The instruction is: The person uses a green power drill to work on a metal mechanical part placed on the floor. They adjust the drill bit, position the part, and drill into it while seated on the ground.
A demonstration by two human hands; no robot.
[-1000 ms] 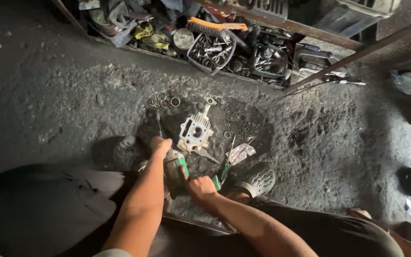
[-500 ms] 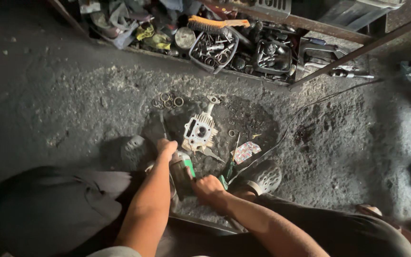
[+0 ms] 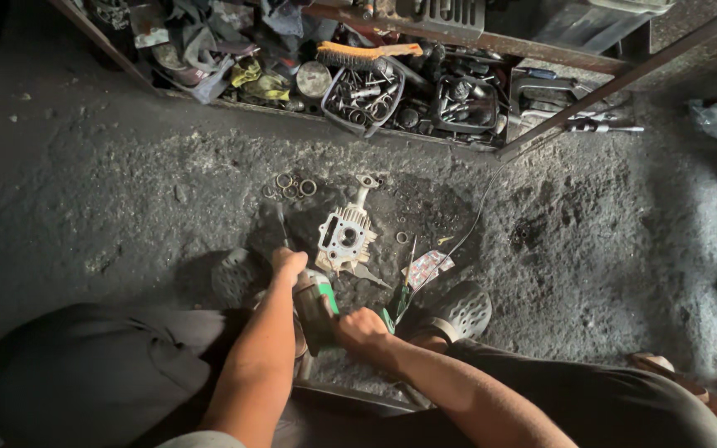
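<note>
Gritty grey concrete floor (image 3: 126, 191), cluttered tool shelf (image 3: 392, 91) behind. Green-and-black power tool (image 3: 315, 303) held low over floor, near finned silver cylinder block (image 3: 343, 235). Left hand (image 3: 289, 262) grip closed on its front for steadying, right hand (image 3: 362, 328) clasped round the rear.

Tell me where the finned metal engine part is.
In the head view, the finned engine part lies on the dirty floor centre frame, just beyond the green power tool.

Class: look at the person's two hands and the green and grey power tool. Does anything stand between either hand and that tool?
Nothing visible does. The left hand rests on the front of the green and grey power tool, and the right hand grips its rear.
</note>
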